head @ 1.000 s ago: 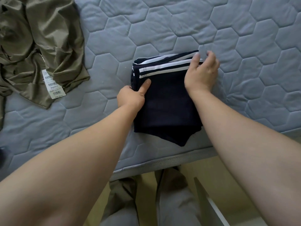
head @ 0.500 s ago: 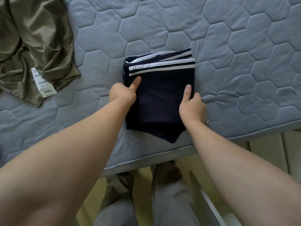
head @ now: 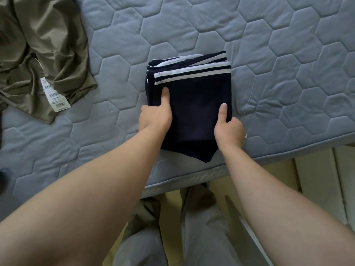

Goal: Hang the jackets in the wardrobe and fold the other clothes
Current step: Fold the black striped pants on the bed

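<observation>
Both the left hand (head: 154,118) and right hand (head: 228,129) clasp the folded navy white-striped garment (head: 196,104) by its sides, fingers hidden underneath — the crumpled olive garment (head: 48,45) is cropped.

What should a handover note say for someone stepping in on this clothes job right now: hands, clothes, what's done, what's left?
Left hand: grips the left edge of the folded navy striped garment, thumb on top.
Right hand: grips its right edge, thumb on top.
The navy garment lies near the front edge of the mattress, one corner poking out.
Olive garment, tag attached, lies crumpled at far left.
Done: navy garment folded.
Left: olive garment, to fold or hang; its type is unclear. No wardrobe in view.
</observation>
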Demonstrator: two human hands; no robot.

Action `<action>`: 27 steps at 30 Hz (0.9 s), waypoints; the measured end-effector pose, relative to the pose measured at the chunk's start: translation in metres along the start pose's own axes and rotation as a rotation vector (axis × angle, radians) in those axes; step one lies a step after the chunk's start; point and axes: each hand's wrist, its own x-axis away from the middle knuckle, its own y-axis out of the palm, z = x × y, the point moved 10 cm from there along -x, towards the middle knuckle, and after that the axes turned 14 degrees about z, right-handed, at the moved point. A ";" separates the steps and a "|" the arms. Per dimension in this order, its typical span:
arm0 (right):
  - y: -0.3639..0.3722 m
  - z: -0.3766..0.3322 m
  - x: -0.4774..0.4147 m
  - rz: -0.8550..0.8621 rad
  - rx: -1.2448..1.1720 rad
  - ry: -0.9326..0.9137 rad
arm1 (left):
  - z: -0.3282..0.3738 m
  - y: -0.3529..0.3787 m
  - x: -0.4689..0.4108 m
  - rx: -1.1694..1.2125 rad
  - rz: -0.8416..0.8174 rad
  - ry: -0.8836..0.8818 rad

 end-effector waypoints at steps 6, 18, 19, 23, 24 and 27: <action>-0.003 0.013 0.002 -0.106 -0.173 0.054 | -0.007 -0.012 0.006 0.038 -0.057 0.020; -0.119 0.015 0.064 -0.232 0.016 0.094 | 0.043 -0.095 0.144 0.199 -0.712 -0.217; -0.130 0.017 0.074 -0.274 -0.009 0.138 | 0.053 -0.112 0.157 0.205 -0.702 -0.170; -0.173 0.006 0.118 -0.451 -0.297 0.394 | 0.105 -0.183 0.207 0.207 -0.615 0.112; -0.185 -0.002 0.129 -0.488 -0.368 0.426 | 0.118 -0.203 0.220 0.202 -0.600 0.187; -0.221 -0.041 0.157 -0.626 -0.635 0.491 | 0.165 -0.263 0.258 0.159 -0.564 0.426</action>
